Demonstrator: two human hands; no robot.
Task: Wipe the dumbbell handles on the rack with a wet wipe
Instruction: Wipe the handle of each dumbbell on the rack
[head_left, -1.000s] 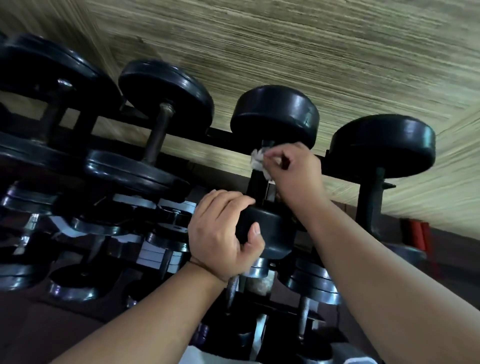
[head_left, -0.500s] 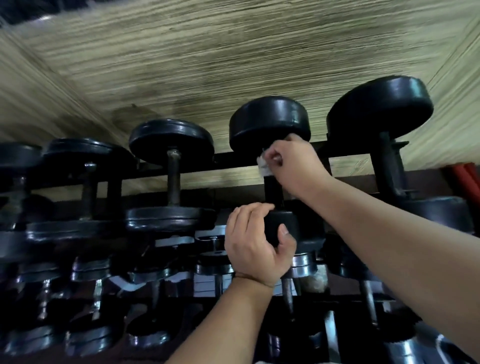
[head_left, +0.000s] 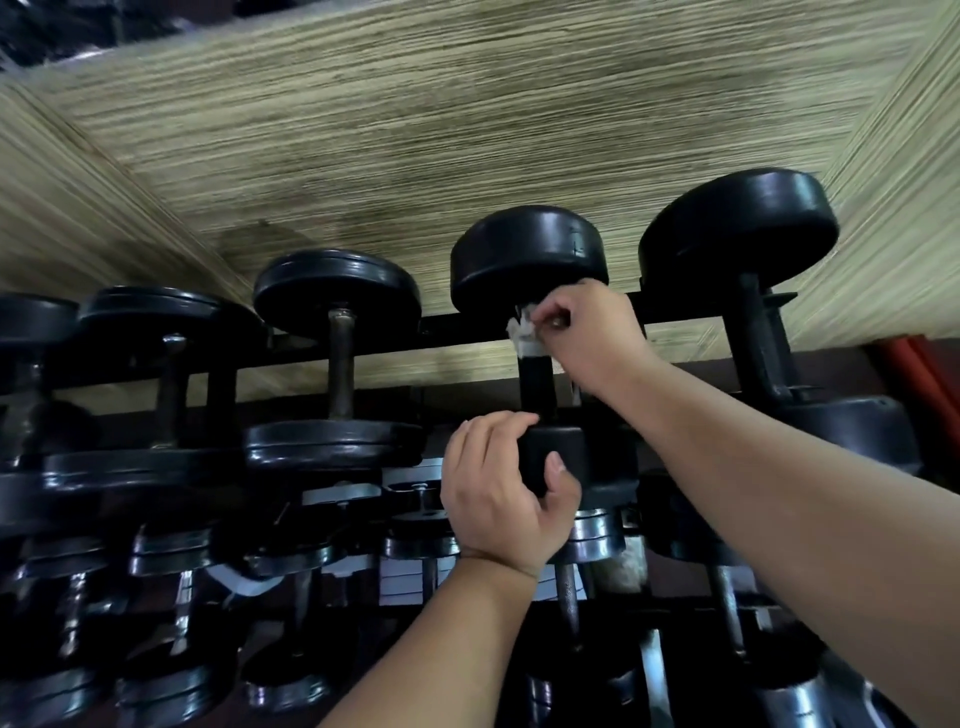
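Note:
A black dumbbell (head_left: 527, 257) lies on the top row of the rack (head_left: 457, 330). My right hand (head_left: 589, 332) presses a crumpled white wet wipe (head_left: 524, 332) against the far end of its dark handle (head_left: 537, 387), just under the far head. My left hand (head_left: 498, 488) is closed over the near head of the same dumbbell, thumb on its right side. Part of the handle is hidden behind my right hand.
More black dumbbells sit on the top row: one to the right (head_left: 743, 234) and one to the left (head_left: 337, 291) with a rusty handle. Lower rows hold several chrome and black dumbbells (head_left: 426, 545). A woven beige wall (head_left: 415, 130) stands behind.
The view has swung so the rack sits level and lower in frame. My right hand with the wipe stays at the far end of the handle; my left hand keeps hold of the near head.

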